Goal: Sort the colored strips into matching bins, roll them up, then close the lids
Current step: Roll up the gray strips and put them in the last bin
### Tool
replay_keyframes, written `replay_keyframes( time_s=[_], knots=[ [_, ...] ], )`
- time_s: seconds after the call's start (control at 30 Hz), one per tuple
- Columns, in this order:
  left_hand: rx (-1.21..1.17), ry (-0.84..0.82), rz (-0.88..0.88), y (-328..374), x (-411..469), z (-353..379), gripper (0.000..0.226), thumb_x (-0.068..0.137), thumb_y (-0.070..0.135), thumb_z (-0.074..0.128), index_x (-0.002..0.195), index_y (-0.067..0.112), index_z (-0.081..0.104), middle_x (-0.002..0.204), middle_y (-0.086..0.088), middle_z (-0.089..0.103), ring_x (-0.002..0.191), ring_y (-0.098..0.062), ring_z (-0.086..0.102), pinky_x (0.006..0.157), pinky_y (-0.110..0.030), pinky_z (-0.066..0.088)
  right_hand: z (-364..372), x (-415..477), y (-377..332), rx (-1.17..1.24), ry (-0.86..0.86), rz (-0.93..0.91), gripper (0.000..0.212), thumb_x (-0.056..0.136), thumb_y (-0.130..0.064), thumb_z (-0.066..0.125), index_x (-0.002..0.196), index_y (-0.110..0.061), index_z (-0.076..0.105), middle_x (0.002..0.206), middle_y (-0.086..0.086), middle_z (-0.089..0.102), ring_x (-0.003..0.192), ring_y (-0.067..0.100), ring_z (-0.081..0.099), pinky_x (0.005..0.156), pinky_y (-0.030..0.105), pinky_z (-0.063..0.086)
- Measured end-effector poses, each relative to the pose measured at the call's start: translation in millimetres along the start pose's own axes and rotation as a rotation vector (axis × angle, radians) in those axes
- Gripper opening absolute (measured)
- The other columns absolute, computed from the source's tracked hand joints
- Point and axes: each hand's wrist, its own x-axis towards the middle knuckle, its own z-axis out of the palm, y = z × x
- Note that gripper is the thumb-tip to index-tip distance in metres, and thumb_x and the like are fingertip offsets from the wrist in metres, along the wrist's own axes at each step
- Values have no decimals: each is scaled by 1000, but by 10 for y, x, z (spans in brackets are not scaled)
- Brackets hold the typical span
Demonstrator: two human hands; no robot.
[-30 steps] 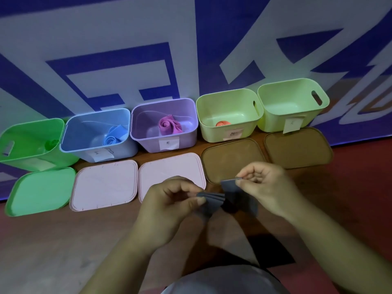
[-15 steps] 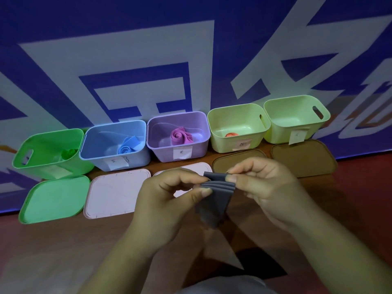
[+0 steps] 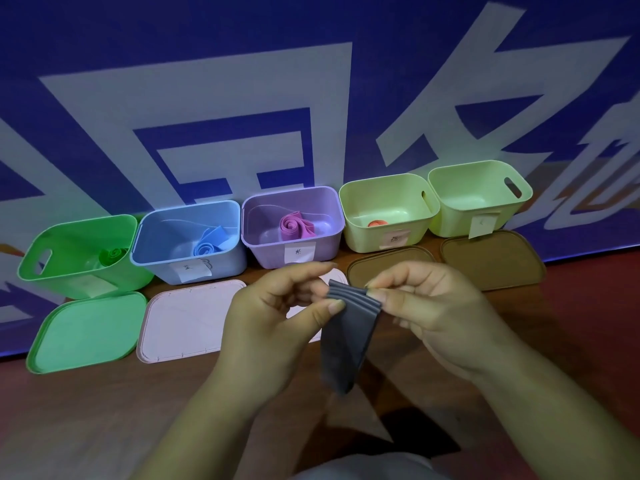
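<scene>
Evidently the folded dark grey rubbery strip (image 3: 346,336) was being squared up for rolling. The left hand (image 3: 270,320) pinched its layered top edge between thumb and curled fingers, and the right hand (image 3: 436,306) pinched the same edge from the other side, so the loose tail hung between them above the brown surface (image 3: 69,427). Holding it in the air, in front of the row of bins, probably kept the layers aligned. The bright green plastic bin (image 3: 69,271), light blue bin (image 3: 162,268), lilac bin (image 3: 266,251) and nearer pale yellow-green bin (image 3: 360,237) each held a roll. No roll could be seen in the far-right pale yellow-green bin (image 3: 450,223), so it was likely the grey strip's destination. The flat lids (image 3: 86,330) lay off in front, presumably to keep the bins reachable.
</scene>
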Motion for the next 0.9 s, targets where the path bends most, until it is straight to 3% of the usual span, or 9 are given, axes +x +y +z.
replay_keyframes(
  time_s=[0.1,0.23,0.33,0.43,0.53,0.7,0.8,0.9],
  knots=[
    [53,17,14,11,16,1,39,72,3,81,93,35,74,79,14,73,72,-3,66,72,-15,53,0,19,-2,1,5,-5,12,69,-7,80,70,-19,77,67,2,71,60,6,61,56,15,47],
    [44,16,13,14,49,2,34,72,2,80,87,32,74,76,17,73,70,-1,66,69,-12,50,-3,52,-1,12,18,-9,8,66,-13,70,69,-17,76,68,1,71,60,6,61,57,15,48],
    [53,9,23,-12,80,-16,31,73,1,80,85,28,73,78,16,72,70,-3,66,69,-12,50,-1,96,4,-8,9,-8,8,69,-10,80,70,-17,77,68,1,71,60,5,62,57,15,48],
    [70,-2,64,-56,118,-56,26,74,-2,79,88,20,73,85,11,67,73,-6,64,70,-13,49,4,145,18,-37,3,2,11,70,-13,72,74,-21,78,73,4,73,69,11,64,66,22,51],
    [65,-10,12,-67,139,-79,25,77,2,78,86,24,71,84,12,69,76,-7,64,71,-17,50,10,191,21,-53,-3,2,14,71,-16,68,78,-22,79,81,7,74,79,18,65,77,33,52],
    [94,4,-21,-110,168,-120,18,82,13,78,86,29,70,87,15,71,86,-7,65,80,-28,52,65,228,3,-148,-18,-92,19,67,-12,75,82,-23,78,79,0,75,75,9,68,71,20,53],
    [-51,-5,-77,-138,193,-134,23,83,5,74,90,26,70,84,5,70,84,-14,67,81,-32,55,122,266,28,-250,-12,-185,29,67,-12,77,86,-33,76,83,-3,75,77,8,67,72,21,53],
    [-129,-27,-80,-141,214,-148,27,82,0,73,89,26,69,82,0,66,80,-19,64,79,-33,55,145,315,28,-303,26,-228,24,70,-14,75,85,-33,75,79,-6,73,74,7,65,69,21,52]
  ],
)
